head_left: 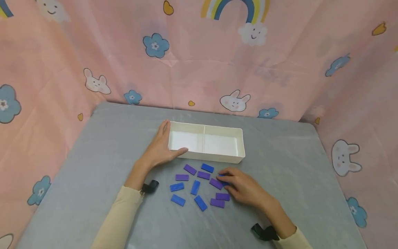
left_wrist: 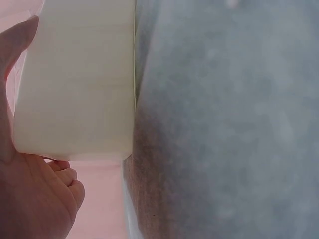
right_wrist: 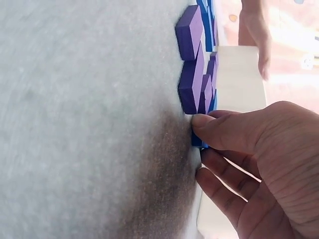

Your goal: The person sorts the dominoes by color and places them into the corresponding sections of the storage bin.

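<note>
A white two-compartment box (head_left: pixel 217 158) sits on the grey cloth, with a divider across its middle. My left hand (head_left: pixel 160 147) grips its left end, thumb along the front wall and fingers at the back left corner. In the left wrist view the box's plain outer wall (left_wrist: pixel 75 84) is close up. In front of the box, my right hand (head_left: pixel 245 186) pinches a blue rectangular block (right_wrist: pixel 198 138) between thumb and fingers, low at the cloth. Much of that block is covered by the fingers. A purple block (head_left: pixel 216 183) lies just left of the fingertips.
Several blue blocks (head_left: pixel 200 203) and several purple blocks (head_left: pixel 217 203) lie scattered flat in front of the box. The grey cloth (head_left: pixel 109 155) covers the table. A pink patterned curtain (head_left: pixel 186 76) hangs behind and at both sides.
</note>
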Motion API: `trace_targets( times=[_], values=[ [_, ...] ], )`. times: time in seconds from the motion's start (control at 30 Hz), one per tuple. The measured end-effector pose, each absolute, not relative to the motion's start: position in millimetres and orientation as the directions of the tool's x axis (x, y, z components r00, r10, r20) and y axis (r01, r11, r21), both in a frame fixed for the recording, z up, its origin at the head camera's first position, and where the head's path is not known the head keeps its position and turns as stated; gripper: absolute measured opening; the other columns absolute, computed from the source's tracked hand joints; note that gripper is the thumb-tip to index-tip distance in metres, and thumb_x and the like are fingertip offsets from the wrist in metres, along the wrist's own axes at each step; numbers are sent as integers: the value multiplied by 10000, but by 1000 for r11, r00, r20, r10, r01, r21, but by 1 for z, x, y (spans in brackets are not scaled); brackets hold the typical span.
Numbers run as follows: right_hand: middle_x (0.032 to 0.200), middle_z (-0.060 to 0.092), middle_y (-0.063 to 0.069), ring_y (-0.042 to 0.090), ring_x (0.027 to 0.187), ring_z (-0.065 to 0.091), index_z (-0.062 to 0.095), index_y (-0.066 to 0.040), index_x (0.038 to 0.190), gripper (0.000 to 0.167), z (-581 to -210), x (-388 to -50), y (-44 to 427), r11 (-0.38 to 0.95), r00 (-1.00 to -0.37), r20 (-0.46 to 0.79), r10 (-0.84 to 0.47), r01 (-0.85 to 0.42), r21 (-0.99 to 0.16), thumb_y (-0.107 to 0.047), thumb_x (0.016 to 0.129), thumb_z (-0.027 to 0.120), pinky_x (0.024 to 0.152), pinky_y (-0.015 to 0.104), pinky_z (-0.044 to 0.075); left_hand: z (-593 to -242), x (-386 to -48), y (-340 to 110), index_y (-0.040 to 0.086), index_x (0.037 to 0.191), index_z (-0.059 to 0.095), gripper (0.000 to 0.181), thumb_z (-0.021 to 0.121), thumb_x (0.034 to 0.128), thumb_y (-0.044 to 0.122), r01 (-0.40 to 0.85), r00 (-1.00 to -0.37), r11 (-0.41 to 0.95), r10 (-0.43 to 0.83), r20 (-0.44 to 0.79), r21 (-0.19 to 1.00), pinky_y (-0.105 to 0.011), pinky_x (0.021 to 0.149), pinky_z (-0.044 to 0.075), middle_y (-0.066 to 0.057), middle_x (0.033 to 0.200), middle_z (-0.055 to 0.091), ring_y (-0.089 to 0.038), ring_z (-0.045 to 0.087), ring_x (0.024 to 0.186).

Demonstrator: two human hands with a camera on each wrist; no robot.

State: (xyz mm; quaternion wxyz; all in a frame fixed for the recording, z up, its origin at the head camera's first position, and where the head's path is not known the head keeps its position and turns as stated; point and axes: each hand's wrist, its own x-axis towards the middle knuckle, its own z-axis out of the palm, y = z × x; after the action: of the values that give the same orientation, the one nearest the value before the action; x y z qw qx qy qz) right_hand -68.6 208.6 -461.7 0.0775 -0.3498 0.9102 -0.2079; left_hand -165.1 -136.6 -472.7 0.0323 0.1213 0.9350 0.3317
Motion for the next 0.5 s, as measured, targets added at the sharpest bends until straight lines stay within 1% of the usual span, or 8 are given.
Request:
trace_targets(
  times=[0.17,0.3,0.5],
  values=[
    [1304,686,87,269,1213,653,759,-58,1294,382,-463,-69,211,663,-743,25,-669,-612,-431,-24,914,776,1000,481,571,-473,-165,-135,51,1697,-1,1343,657,817,824,206,-968,749,250,21,630,-584,1261,282,-127,1779,2,-350,153,1626],
    [1304,686,85,263,1216,653,754,-55,1300,380,-466,-68,212,662,-743,30,-669,-613,-431,-36,921,772,1003,477,570,-473,-164,-134,42,1695,4,1343,657,818,822,207,-967,748,253,18,631,-576,1261,286,-140,1777,4,-349,153,1626],
    [1313,689,114,291,1229,653,751,-41,1294,376,-469,-66,211,637,-718,88,-691,-662,-395,-30,918,769,1011,492,564,-472,-162,-136,67,1697,-27,1339,657,823,818,197,-969,747,248,8,634,-573,1266,276,-139,1779,-8,-348,136,1629]
  ],
)
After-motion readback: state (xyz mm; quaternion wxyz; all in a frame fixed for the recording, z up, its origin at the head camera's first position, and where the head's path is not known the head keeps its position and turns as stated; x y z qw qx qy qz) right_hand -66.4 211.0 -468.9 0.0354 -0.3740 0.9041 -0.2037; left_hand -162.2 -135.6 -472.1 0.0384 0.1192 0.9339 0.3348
